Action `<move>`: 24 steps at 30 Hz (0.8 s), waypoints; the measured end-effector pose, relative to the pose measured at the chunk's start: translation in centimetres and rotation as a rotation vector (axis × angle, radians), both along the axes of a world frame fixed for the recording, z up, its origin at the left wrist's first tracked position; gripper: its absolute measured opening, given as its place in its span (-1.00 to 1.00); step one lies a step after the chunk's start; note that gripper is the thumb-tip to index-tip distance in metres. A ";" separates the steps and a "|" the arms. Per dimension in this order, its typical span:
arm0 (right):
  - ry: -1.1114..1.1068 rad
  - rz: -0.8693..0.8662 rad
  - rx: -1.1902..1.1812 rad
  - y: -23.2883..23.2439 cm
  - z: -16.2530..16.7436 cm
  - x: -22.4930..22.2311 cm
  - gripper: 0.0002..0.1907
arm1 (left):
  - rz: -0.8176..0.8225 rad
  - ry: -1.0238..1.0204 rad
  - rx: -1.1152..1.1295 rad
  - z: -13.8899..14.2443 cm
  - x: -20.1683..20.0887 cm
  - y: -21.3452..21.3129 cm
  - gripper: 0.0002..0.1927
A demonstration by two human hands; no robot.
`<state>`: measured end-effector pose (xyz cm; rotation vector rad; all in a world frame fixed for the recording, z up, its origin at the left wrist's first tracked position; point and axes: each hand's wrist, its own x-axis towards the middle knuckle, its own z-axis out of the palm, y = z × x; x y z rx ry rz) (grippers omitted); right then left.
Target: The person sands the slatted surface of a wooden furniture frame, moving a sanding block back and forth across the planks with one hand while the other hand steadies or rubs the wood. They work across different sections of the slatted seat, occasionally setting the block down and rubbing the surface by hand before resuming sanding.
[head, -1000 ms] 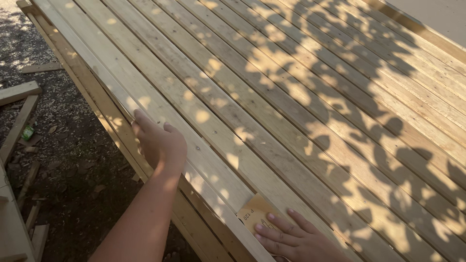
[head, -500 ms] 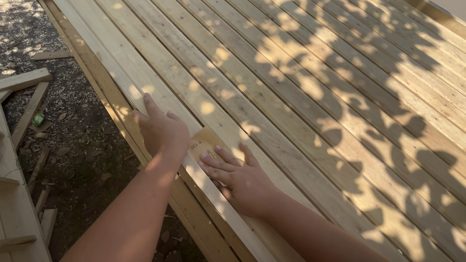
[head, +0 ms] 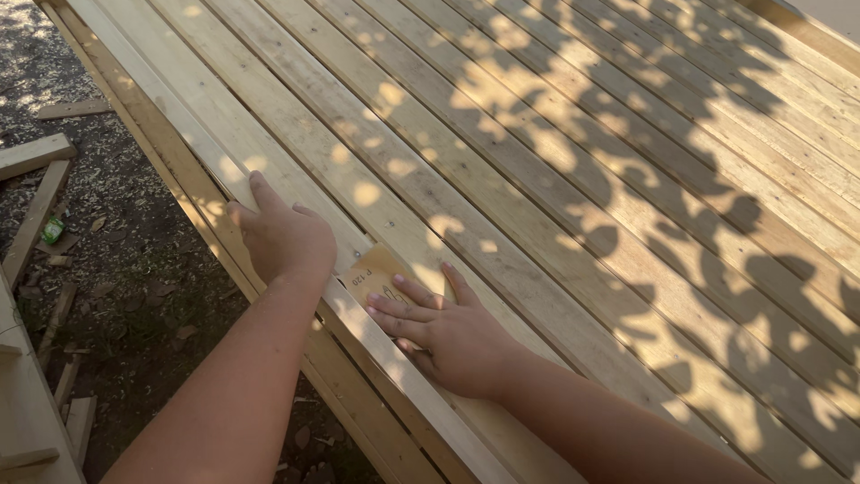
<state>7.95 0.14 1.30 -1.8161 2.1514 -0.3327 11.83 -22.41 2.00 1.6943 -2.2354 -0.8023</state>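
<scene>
Sandpaper (head: 374,273) under flat right hand (head: 448,336) — left hand (head: 282,237) grips plank edge (head: 206,161).

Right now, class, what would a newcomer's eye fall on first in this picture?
Two bare hands at the near edge of a wide plank deck dappled with leaf shadows. The right hand presses a tan sheet of sandpaper flat on the edge board, while the left hand grips that edge beside it. Wood offcuts lie on the dirt, left.
</scene>
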 end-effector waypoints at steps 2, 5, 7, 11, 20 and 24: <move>0.033 -0.010 -0.035 -3.2 -0.1 -0.6 -0.36 | 0.005 0.003 0.003 -0.1 0.0 -0.1 -0.33; 0.036 -0.018 -0.118 -3.6 -0.4 -0.4 -0.43 | 0.013 -0.003 0.027 0.2 0.1 -0.2 -0.32; 0.047 -0.020 -0.109 -0.1 -0.5 0.6 -0.44 | 0.011 0.001 0.048 0.5 0.1 -0.2 -0.34; -0.038 -0.001 0.079 11.1 0.1 2.8 -0.32 | 0.005 -0.011 0.071 0.9 0.1 -0.1 -0.35; -0.038 -0.067 0.036 3.3 1.3 1.2 -0.47 | 0.004 -0.053 0.048 1.8 0.0 0.5 -0.34; -0.063 -0.169 -0.004 -3.4 0.7 0.5 -0.49 | 0.018 -0.037 0.111 1.8 0.1 0.5 -0.36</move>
